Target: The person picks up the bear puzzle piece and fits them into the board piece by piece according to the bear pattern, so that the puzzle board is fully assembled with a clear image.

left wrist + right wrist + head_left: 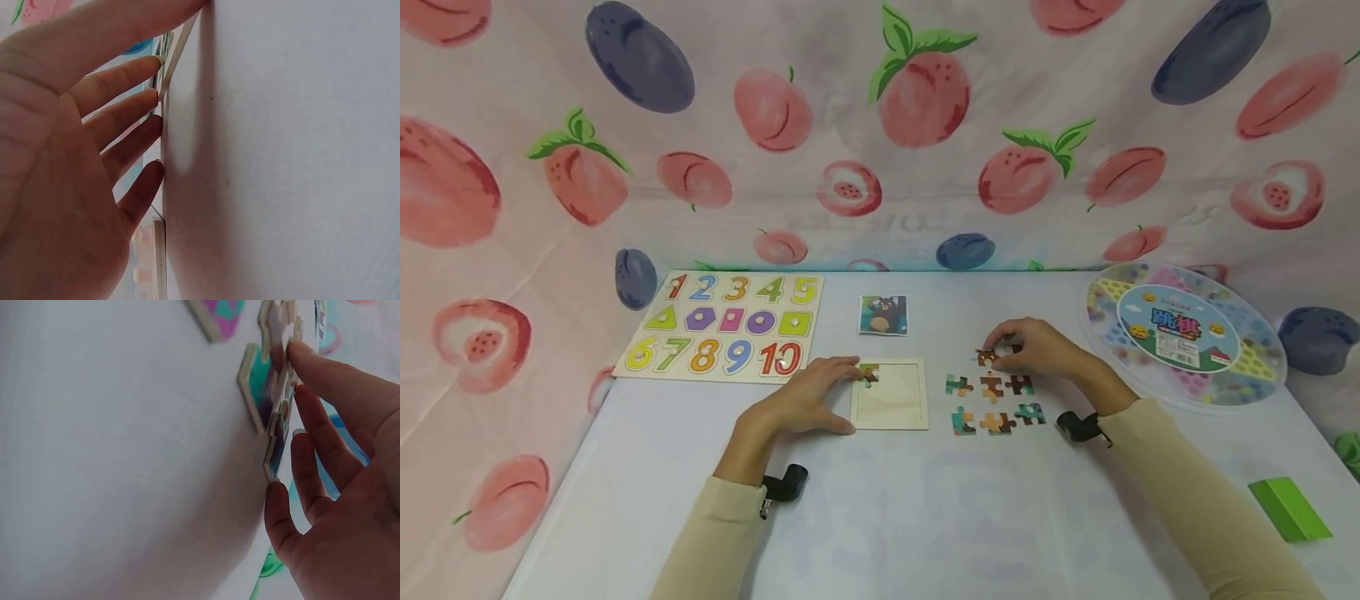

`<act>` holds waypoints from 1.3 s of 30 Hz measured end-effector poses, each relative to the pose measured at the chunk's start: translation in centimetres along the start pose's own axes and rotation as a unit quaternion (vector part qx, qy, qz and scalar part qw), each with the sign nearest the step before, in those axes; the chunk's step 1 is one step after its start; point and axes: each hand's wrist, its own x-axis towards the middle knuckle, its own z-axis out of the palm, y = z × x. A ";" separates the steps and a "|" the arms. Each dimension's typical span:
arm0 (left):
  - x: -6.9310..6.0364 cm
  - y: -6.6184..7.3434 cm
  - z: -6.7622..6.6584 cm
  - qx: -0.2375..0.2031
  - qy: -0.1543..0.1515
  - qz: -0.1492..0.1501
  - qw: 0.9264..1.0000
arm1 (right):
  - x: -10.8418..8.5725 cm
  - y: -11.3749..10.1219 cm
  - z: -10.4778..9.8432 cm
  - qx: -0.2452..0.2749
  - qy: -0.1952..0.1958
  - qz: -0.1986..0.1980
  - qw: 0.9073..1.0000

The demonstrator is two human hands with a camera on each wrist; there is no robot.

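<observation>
Before you: one cloth backdrop (707, 33), pale pink, filling the upper frame and running down both sides. Printed on it: red peaches (925, 98), some halved, green leaves (897, 32) and dark blue plums (640, 57). Faint reversed lettering (917, 223), upper centre. One table (887, 517), white-topped, spanning your view from mid-frame to the bottom edge. Light: soft, with a bluish tinge along the table's far edge.

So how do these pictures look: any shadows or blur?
Head view: bright, digits on the number board readable; left wrist view: dimmer, a soft shadow on the table beside the left hand; right wrist view: another soft shadow near the right hand, and the purple-and-teal piece at the top blurred.
</observation>
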 end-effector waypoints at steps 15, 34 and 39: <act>0.2 0.1 -0.1 0.005 0.000 -0.001 1.000 | 0.4 -0.7 -0.2 -0.034 0.006 0.004 0.999; 0.1 0.1 0.0 0.004 0.002 0.007 1.000 | 0.1 -1.7 0.1 -0.073 0.017 0.010 0.997; 0.1 0.0 0.1 -0.001 0.001 0.005 1.000 | 0.0 -1.8 0.1 -0.076 0.018 0.016 0.997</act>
